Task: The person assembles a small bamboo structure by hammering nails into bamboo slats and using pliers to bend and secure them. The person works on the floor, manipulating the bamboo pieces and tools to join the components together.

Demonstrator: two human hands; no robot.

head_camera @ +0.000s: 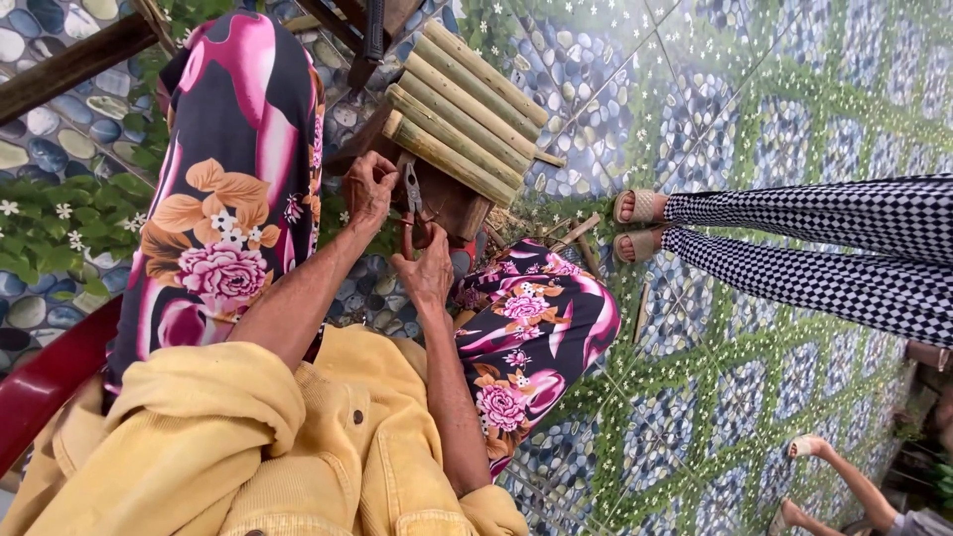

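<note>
My left hand pinches something small, too small to make out, right beside the metal jaws of a pair of pliers. My right hand is closed around the pliers' red handles, just below and to the right of the left hand. Both hands work at the near edge of a bamboo slatted frame, whose round pale-green sticks lie side by side on a dark wooden base. My knees in floral trousers flank the frame. Yellow jacket sleeves cover my upper arms.
Another person's legs in black-and-white checked trousers, feet in sandals, reach in from the right. A second person's bare foot shows at lower right. A red chair edge is at lower left, a wooden beam at top left. The floor is patterned pebble tile.
</note>
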